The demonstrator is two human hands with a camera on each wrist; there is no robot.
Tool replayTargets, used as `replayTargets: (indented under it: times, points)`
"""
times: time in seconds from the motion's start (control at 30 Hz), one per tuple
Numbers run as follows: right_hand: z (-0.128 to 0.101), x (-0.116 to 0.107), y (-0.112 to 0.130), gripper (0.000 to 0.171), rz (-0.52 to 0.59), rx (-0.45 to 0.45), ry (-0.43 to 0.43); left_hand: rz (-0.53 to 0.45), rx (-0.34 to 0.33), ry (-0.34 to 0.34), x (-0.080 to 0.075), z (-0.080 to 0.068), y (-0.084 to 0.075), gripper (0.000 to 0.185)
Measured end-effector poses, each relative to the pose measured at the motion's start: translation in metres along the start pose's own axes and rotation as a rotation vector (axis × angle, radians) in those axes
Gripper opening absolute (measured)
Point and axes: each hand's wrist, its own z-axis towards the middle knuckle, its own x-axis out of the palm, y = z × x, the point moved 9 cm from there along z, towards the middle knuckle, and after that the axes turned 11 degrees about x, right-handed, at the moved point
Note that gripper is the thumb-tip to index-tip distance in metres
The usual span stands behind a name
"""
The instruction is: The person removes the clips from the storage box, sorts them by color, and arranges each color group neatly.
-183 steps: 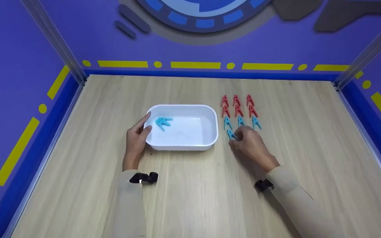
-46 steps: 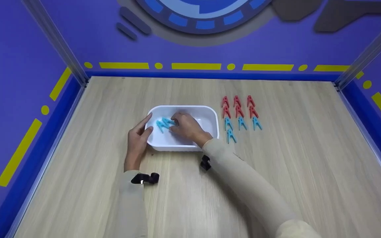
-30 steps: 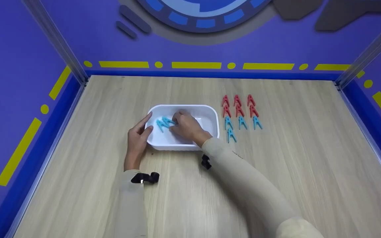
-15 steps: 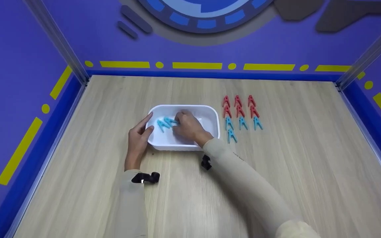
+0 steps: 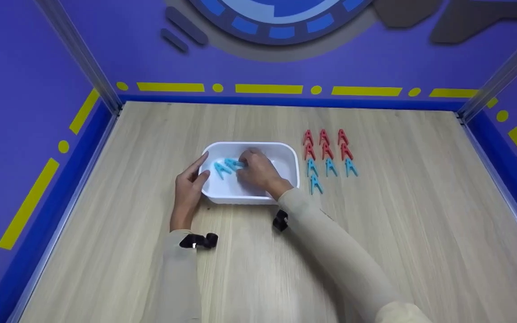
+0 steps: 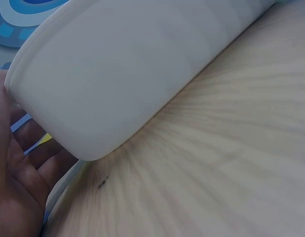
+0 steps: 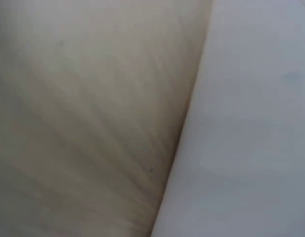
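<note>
A white plastic tub (image 5: 289, 154) stands on the wooden table. My left hand (image 5: 188, 190) lies against its left end, with straight fingers along the outer wall and the thumb at the near corner. The left wrist view shows that palm (image 6: 17, 192) beside the tub's wall (image 6: 118, 74). My right hand (image 5: 257, 169) is down inside the tub, with curled fingertips on the end of a blue clothespin (image 5: 234, 162). Another blue clothespin (image 5: 219, 169) lies just left of it. The right wrist view is blurred and shows only the tub's wall (image 7: 251, 148) and wood.
Right of the tub, several red clothespins (image 5: 325, 144) lie in two rows. Below them are a row of three blue ones (image 5: 330, 167) and a single blue one (image 5: 315, 184). Purple walls with metal corner posts close in the table.
Six seconds ago my right hand was at the blue clothespins on the table; it has since carried one into the tub. Over the last second it has barely moved. The left hand has stayed put.
</note>
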Motion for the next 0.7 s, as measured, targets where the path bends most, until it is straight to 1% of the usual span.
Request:
replayTargets:
  times: [0.17, 0.33, 0.47, 0.57, 0.7]
  points:
    - [-0.002, -0.007, -0.001, 0.028, 0.046, -0.02, -0.003, 0.003, -0.013, -0.006, 0.0, -0.001, 0.001, 0.05]
    - [-0.005, -0.014, -0.002, 0.029, 0.119, -0.038, 0.0, 0.008, -0.018, -0.001, 0.0, -0.001, 0.002, 0.048]
    - [-0.012, -0.025, -0.004, 0.03, 0.178, -0.036, -0.024, 0.007, -0.029, 0.001, -0.001, -0.001, 0.003, 0.048]
    - [-0.019, -0.035, -0.007, 0.031, 0.221, -0.039, -0.051, 0.004, -0.056, 0.0, -0.001, 0.0, 0.006, 0.049]
    - [-0.034, -0.049, -0.012, 0.031, 0.27, -0.054, -0.088, 0.0, -0.027, 0.0, 0.0, 0.0, 0.003, 0.049]
